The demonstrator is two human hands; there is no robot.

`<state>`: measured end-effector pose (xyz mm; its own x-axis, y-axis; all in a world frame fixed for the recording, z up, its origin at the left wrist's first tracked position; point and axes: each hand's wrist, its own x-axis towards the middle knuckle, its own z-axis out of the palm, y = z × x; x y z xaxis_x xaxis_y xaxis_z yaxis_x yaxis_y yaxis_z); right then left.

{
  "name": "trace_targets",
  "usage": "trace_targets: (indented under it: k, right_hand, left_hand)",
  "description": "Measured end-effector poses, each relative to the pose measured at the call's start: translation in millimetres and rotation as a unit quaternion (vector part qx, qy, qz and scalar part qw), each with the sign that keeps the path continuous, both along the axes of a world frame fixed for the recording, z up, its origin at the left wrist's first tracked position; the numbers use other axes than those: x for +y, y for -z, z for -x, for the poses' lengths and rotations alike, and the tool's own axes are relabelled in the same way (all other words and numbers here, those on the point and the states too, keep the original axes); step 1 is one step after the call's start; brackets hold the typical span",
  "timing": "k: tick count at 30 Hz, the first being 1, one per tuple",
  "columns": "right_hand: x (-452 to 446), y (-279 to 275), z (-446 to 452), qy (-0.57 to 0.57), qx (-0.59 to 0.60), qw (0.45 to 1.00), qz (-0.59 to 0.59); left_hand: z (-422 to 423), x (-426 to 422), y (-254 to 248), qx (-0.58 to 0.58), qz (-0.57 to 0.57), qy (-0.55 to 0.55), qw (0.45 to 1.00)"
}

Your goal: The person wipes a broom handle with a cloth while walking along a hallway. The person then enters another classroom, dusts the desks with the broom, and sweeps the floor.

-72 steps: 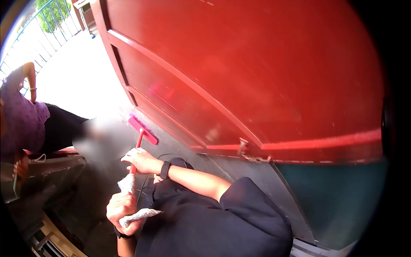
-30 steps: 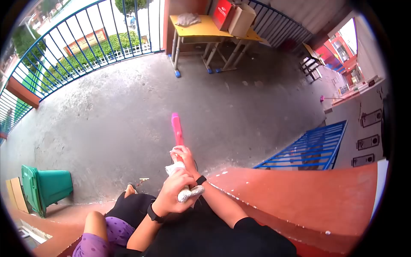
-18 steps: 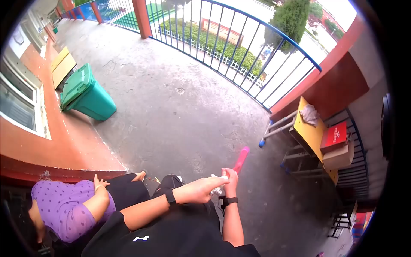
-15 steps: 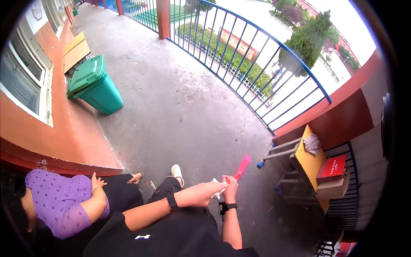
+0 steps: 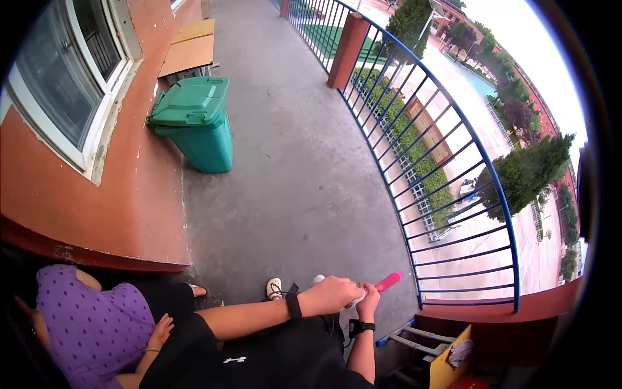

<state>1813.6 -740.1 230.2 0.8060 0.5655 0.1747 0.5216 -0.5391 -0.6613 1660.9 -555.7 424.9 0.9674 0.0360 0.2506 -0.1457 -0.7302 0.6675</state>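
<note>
My left hand (image 5: 329,295) is closed, fingers pressed together, on a crumpled white cloth or tissue (image 5: 355,301). Right beside it, my right hand (image 5: 369,302) is wrapped round a long, bright pink stick-like thing (image 5: 391,281), whose far end points up and right. The white cloth lies between the hands, against the near end of the pink thing; how far it wraps round is hidden by my fingers. Both wrists wear black bands.
A person in a purple dotted top (image 5: 97,324) sits close on my left. A green wheeled bin (image 5: 197,129) stands by the orange wall. Blue railing (image 5: 453,266) runs along the right. At lower right is a yellow-topped desk (image 5: 447,363) with a crumpled cloth (image 5: 460,353).
My view has swung to the right and up, shifting the bin and railing in the picture. Both hands stay together on the white cloth and pink thing.
</note>
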Motion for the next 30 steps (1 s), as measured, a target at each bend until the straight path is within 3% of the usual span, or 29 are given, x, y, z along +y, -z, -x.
trace_targets:
  k: [3,8,11,12,15,18,25,30]
  right_hand:
    - [59,13,-56,-0.049,0.029,0.998,0.026]
    - [192,20,-129,-0.213,0.005,0.971,0.107]
    - [286,22,-168,-0.287,0.009,0.954,0.088]
    - [315,11,-173,-0.309,0.001,0.948,0.083]
    - [408,-18,-199,-0.388,-0.027,0.918,0.075]
    - [474,-31,-217,-0.477,-0.047,0.872,0.094]
    - [618,-45,-224,-0.596,-0.081,0.786,0.143]
    - [701,-31,-256,-0.582,-0.053,0.800,0.136]
  left_hand:
    - [-26,33,1,0.044,-0.045,-0.081,0.995]
    - [-61,120,17,0.083,-0.001,-0.264,0.961]
    - [-92,176,-3,0.127,0.025,-0.340,0.931]
    - [-100,192,-15,0.085,0.032,-0.360,0.928]
    - [-125,241,-46,0.132,0.046,-0.382,0.914]
    - [-138,276,-54,0.156,0.132,-0.418,0.885]
    - [-149,366,-68,0.064,0.222,-0.485,0.843]
    - [-176,472,-39,0.111,0.212,-0.474,0.847]
